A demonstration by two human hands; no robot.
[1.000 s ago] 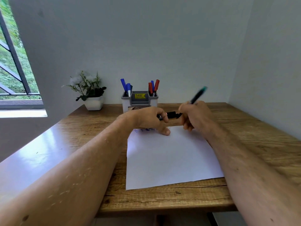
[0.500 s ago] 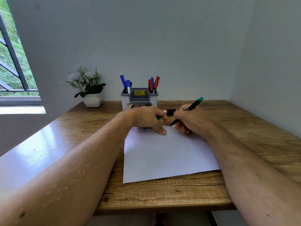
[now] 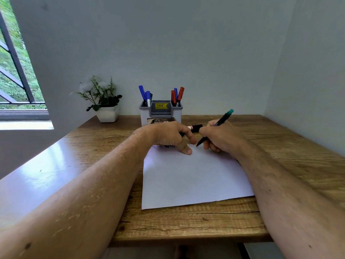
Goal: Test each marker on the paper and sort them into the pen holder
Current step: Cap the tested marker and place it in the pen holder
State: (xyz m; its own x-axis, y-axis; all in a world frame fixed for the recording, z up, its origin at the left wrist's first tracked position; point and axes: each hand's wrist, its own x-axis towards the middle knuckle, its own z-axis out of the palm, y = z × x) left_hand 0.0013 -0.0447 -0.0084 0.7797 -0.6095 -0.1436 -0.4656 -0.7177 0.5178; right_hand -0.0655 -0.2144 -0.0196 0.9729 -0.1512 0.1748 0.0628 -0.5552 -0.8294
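Observation:
A white sheet of paper (image 3: 192, 180) lies on the wooden desk (image 3: 291, 146), with small scribbles along its far edge. My right hand (image 3: 218, 137) grips a black marker with a teal end (image 3: 222, 119), its tip touching the paper near the scribbles. My left hand (image 3: 169, 135) rests on the paper's far edge and holds a black marker with a red and white band (image 3: 196, 127). Behind them stands the grey pen holder (image 3: 160, 114), with blue markers (image 3: 144, 95) in its left slot and red and blue ones (image 3: 177, 97) in its right slot.
A small potted plant (image 3: 104, 101) in a white pot sits at the desk's back left. Walls close the desk in behind and on the right. A window is at the far left.
My right hand tilted the teal-ended marker down and brought its tip onto the paper. My left hand stayed on the paper's far edge with its marker.

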